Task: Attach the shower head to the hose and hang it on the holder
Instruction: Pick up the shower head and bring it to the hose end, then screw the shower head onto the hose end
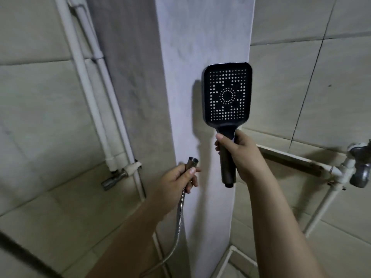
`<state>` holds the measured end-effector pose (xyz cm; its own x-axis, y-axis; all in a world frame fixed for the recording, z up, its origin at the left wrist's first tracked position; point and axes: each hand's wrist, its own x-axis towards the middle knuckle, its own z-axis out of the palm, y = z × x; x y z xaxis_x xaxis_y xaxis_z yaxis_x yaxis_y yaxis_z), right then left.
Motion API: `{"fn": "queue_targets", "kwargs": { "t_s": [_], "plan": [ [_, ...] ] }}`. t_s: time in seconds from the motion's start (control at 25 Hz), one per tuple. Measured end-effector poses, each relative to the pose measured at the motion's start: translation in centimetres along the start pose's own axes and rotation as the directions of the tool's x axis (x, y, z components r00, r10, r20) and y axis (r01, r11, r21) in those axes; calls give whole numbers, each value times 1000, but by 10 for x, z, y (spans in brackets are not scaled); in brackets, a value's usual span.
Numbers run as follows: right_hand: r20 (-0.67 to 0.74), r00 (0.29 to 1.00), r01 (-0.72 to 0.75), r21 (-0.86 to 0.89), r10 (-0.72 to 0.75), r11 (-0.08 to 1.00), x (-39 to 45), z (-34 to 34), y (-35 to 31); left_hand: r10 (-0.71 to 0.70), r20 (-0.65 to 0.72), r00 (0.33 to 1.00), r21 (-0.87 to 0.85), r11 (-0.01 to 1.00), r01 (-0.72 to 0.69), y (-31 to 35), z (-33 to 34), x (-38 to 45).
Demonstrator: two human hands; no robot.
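Observation:
A black square shower head [227, 95] with white nozzle dots stands upright, face toward me, in front of a pale wall column. My right hand [239, 155] grips its dark handle, whose threaded lower end sticks out below the fingers. My left hand [178, 178] holds the metal hose [178, 219] just under its open end nut [192, 162], which points up. The nut sits to the left of and apart from the handle's lower end. The hose trails down to the bottom edge. No holder is visible.
White pipes [94, 93] run down the tiled wall at left to a small metal valve [113, 180]. At right a metal tap [360, 167] joins more white pipework [321, 209]. The pale column [200, 37] stands in the centre.

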<state>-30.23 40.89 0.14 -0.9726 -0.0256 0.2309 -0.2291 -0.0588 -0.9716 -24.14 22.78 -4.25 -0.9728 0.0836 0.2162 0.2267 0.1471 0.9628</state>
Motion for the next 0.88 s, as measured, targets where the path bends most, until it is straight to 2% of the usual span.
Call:
{"fn": "queue_targets", "kwargs": {
  "t_s": [0.16,0.24,0.36,0.52,0.72,0.88],
  "plan": [
    [84,995,-82,349,56,933,-47,47,-15,-46,-103,994,62,997,53,1,-31,-60],
    [106,992,-105,436,65,894,-69,66,-21,-38,-124,992,96,994,50,7,-45,-91],
    [100,995,-74,471,30,879,-100,94,-30,-1,-132,991,112,994,16,18,-66,-131],
    [69,997,-16,514,-23,858,-133,126,-43,-23,-157,987,137,990,45,26,-88,-175],
    [95,995,-39,559,-17,828,-173,156,-53,-19,-150,988,260,964,58,32,-108,-228],
    [139,990,-52,538,-27,841,-195,176,-57,-12,-181,983,259,964,60,36,-114,-254]
  ]
}}
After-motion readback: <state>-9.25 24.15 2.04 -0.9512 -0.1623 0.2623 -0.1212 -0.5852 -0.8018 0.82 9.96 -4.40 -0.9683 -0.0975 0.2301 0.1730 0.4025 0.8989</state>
